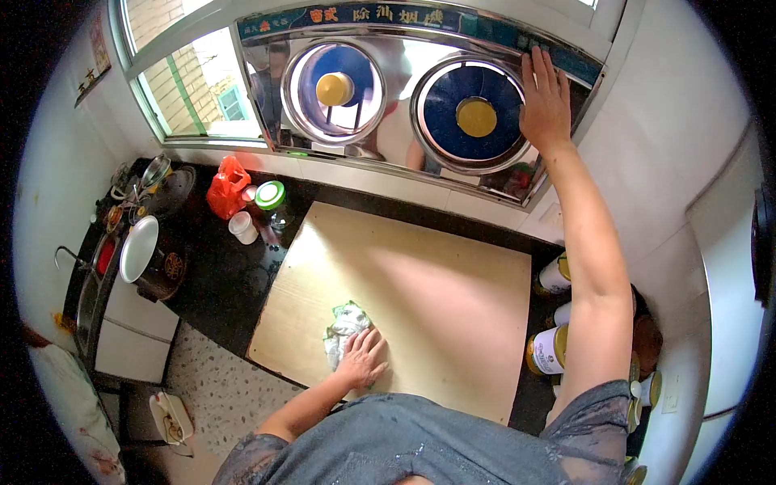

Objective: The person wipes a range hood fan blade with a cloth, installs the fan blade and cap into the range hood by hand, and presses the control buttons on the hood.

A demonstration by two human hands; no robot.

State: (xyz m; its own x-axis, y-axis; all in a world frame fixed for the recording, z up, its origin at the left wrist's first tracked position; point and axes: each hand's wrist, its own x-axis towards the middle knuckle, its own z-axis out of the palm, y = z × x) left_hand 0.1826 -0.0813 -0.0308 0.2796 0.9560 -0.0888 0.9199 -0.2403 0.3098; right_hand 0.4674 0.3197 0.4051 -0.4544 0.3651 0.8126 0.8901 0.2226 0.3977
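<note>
My left hand [364,360] lies palm down near the front of a large pale wooden board [436,299], fingers spread. It touches the lower right side of a crumpled white cloth with green edges [346,327]; how much cloth is under the palm is hidden. My raised right hand [546,101] rests flat, fingers stretched out, against the right side of a shiny metal range hood [396,121]. Beside that hand is the hood's right round opening [453,105], dark blue inside with a yellow centre.
On the dark counter left of the board are a green-lidded jar [271,196], a small white tub [242,228] and a red plastic bag [229,187]. A pot [162,271] stands farther left. Several cans [548,352] line the right side, below my right arm.
</note>
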